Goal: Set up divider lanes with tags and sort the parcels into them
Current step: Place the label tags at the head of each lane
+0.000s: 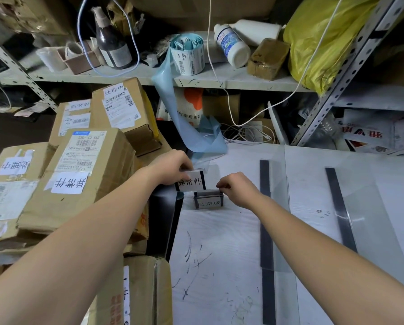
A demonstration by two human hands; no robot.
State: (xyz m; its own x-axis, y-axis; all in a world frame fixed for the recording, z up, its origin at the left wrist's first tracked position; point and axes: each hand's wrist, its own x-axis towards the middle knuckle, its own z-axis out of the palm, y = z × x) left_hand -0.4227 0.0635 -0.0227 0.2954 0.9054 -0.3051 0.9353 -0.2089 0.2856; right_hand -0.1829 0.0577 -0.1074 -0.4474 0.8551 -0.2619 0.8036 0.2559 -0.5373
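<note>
A white tag (191, 184) printed in black is pinched at its top edge by the fingers of the left hand (170, 168), just behind a clear tag holder (208, 200) standing on the worktop (219, 254). The holder's upper right corner is pinched by the right hand (237, 190). Labelled parcels (79, 172) are stacked to the left, and dividers (266, 207) are seen to the right.

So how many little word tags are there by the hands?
2. The upper tag, reading 异常件, is pinched in the left hand. The lower tag stands on the white table, its top corner pinched by the right hand. More may hide behind the hands.
</note>
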